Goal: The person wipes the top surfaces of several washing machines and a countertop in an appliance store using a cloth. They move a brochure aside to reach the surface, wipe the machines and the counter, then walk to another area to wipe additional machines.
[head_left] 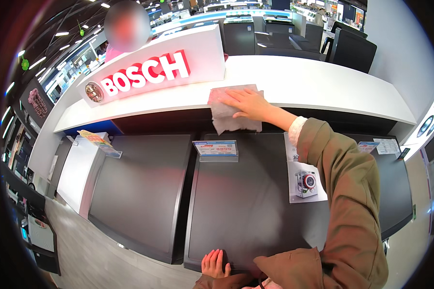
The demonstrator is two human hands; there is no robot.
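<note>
My right hand (250,103) reaches far out and lies flat on a thin greyish-pink cloth (236,123), fingers stretched over it. The cloth rests on the front edge of the long white shelf (318,86), its lower part hanging down over the edge. Close to my body, my left hand (214,264) lies with its fingers flat on the near edge of a dark grey appliance top (246,202). Nothing shows in that hand. On the same top stand a small price card (216,148) and, partly behind my right arm, a leaflet picturing a washing machine (306,183).
A white sign box (164,67) with raised red-and-white letters stands on the shelf's left. Another dark appliance top (140,188) lies left across a narrow gap, with a tilted card (99,142) at its corner. A person (115,50) is behind the sign. Black chairs (352,50) stand beyond.
</note>
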